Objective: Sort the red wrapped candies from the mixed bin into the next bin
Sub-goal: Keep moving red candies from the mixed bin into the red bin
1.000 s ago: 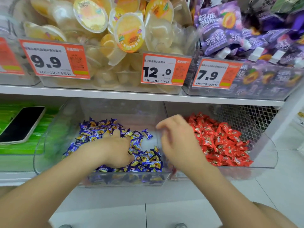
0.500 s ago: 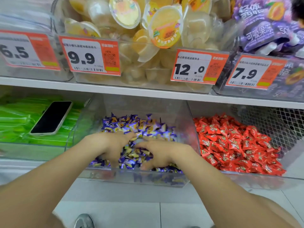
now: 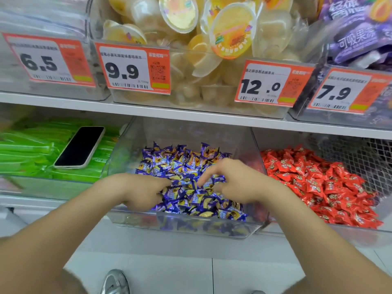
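Now: both hands down in the mixed bin [image 3: 123, 158], middle of the lower shelf. Left hand [image 3: 144, 192] lies at the pile's near left, 1 finger out toward the right, the rest tucked under; cannot tell whether it holds a candy. Right hand [image 3: 231, 181] is open, fingers spread, tips on the purple candies [image 3: 184, 164].

No red wrapper shows plainly on top of this pile. Red candies [image 3: 318, 183] fill the next bin [image 3: 307, 231], just right.

Judgement: search step. Part the purple wrappers in shallow passes, near to far. Lift rather than shove, so nothing spills over the low near rim. Pinch 1 red at a time and carry it right over the dividing wall.

Phone [image 3: 79, 147] lies far left, well apart.
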A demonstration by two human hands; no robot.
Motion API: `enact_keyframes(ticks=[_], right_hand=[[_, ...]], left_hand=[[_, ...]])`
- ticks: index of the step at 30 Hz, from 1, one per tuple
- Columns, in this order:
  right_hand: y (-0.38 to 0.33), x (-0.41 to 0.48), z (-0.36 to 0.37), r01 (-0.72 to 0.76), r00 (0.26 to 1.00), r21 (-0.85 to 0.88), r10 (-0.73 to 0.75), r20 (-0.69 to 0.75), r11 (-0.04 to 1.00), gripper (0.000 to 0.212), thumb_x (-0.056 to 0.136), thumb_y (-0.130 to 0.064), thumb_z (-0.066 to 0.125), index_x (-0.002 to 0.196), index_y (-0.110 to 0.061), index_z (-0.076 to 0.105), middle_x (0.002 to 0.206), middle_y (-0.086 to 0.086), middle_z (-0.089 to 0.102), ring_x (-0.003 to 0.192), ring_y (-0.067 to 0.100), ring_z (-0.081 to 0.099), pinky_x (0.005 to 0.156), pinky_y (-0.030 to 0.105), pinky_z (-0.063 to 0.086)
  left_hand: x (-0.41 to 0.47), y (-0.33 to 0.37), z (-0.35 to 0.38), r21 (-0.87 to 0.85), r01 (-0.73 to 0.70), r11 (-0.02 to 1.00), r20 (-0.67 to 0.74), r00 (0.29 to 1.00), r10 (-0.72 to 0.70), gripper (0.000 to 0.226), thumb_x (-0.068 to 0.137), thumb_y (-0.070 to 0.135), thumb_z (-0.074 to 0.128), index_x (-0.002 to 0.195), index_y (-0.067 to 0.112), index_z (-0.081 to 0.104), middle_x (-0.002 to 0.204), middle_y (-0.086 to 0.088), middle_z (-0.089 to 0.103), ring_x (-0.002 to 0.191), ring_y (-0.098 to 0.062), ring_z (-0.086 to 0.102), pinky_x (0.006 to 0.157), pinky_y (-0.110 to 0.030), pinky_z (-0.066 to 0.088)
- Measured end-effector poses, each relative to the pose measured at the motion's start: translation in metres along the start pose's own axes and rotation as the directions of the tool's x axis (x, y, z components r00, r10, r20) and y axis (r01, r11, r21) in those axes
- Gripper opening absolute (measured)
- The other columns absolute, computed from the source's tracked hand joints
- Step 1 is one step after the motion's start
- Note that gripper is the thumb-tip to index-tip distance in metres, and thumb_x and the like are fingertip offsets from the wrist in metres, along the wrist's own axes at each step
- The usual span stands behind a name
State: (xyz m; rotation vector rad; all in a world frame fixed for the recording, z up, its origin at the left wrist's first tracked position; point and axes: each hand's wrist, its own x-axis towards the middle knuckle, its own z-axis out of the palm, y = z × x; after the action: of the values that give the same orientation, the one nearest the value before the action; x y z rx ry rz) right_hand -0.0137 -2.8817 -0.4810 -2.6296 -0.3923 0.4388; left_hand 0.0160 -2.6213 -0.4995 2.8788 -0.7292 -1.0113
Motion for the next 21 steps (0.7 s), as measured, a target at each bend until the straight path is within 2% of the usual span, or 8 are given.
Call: enact_keyframes(ticks=[2,3,5,7,11,16,18,21], right_hand=[[0.001,-0.006,-0.006,-0.039,0.999,-0.098,0.036,-0.033,0.994,0.044,0.080,0.004,0.054,0.090,-0.029,0.083,0.103,-0.004,0.079,0.086,0.014,0.073,0.072,0.028,0.058],[0.002,-0.007,-0.003,-0.065,0.995,-0.160,0.075,0.063,0.985,0.039,0.079,0.004,0.054,0.086,-0.021,0.084,0.089,-0.002,0.079,0.078,0.012,0.073,0.064,0.025,0.057],[-0.001,-0.007,0.009,-0.072,0.942,-0.278,0.157,0.296,0.958,0.037,0.082,0.001,0.054,0.091,-0.020,0.084,0.087,-0.001,0.080,0.080,0.021,0.077,0.065,0.031,0.063],[-0.001,0.003,0.020,-0.023,0.933,-0.289,0.125,0.338,0.957,0.047,0.084,0.000,0.050,0.103,-0.030,0.082,0.094,-0.010,0.077,0.090,0.022,0.074,0.079,0.040,0.064],[0.009,0.017,0.010,0.052,0.992,-0.206,-0.027,0.125,0.977,0.077,0.082,0.006,0.042,0.130,-0.050,0.066,0.134,-0.009,0.069,0.121,0.019,0.066,0.099,0.042,0.056],[0.008,-0.004,-0.002,0.010,0.987,-0.122,-0.029,-0.158,0.992,0.038,0.099,-0.011,0.050,0.114,-0.035,0.075,0.092,0.004,0.078,0.076,0.020,0.072,0.076,0.039,0.059],[-0.006,-0.021,-0.003,0.082,0.991,-0.044,-0.087,-0.106,0.996,0.014,0.100,-0.036,0.065,0.098,-0.030,0.078,0.079,-0.003,0.076,0.071,0.012,0.069,0.072,0.031,0.055],[-0.020,-0.039,0.006,0.111,0.986,-0.009,-0.109,0.130,0.994,0.027,0.083,-0.051,0.085,0.091,-0.028,0.076,0.078,-0.007,0.076,0.072,0.006,0.070,0.071,0.028,0.058]], left_hand=[[-0.003,0.004,-0.002,-0.192,-0.092,0.977,-0.041,0.995,0.086,0.036,0.110,0.021,0.042,0.142,0.034,0.051,0.127,0.000,0.066,0.098,-0.009,0.063,0.090,-0.027,0.048],[-0.003,0.006,-0.001,-0.290,-0.126,0.949,-0.047,0.992,0.117,0.037,0.110,0.022,0.043,0.139,0.043,0.055,0.128,0.005,0.066,0.101,-0.002,0.064,0.092,-0.022,0.050],[0.000,0.011,0.002,-0.388,-0.189,0.902,-0.037,0.981,0.190,0.038,0.107,0.028,0.044,0.132,0.049,0.062,0.140,0.005,0.064,0.125,-0.011,0.061,0.112,-0.037,0.046],[0.005,0.013,0.007,-0.380,-0.265,0.886,-0.052,0.963,0.265,0.042,0.099,0.031,0.043,0.129,0.051,0.065,0.137,-0.003,0.066,0.128,-0.025,0.060,0.114,-0.050,0.044],[0.000,0.008,-0.004,-0.299,-0.259,0.918,-0.293,0.941,0.170,0.041,0.102,0.022,0.044,0.112,0.053,0.068,0.114,-0.004,0.072,0.102,-0.033,0.068,0.094,-0.049,0.056],[-0.027,0.000,-0.017,-0.252,-0.221,0.942,-0.502,0.862,0.068,0.031,0.096,0.011,0.053,0.097,0.037,0.071,0.098,0.012,0.067,0.074,-0.006,0.066,0.070,-0.024,0.055],[-0.043,0.000,-0.019,-0.294,-0.262,0.919,-0.421,0.899,0.122,0.033,0.087,0.006,0.058,0.092,0.036,0.071,0.093,0.011,0.070,0.070,-0.006,0.066,0.065,-0.022,0.055],[-0.066,0.003,-0.015,-0.269,-0.242,0.932,-0.151,0.966,0.208,0.033,0.077,0.018,0.079,0.097,0.041,0.067,0.097,0.016,0.066,0.085,-0.010,0.069,0.074,-0.031,0.059]])
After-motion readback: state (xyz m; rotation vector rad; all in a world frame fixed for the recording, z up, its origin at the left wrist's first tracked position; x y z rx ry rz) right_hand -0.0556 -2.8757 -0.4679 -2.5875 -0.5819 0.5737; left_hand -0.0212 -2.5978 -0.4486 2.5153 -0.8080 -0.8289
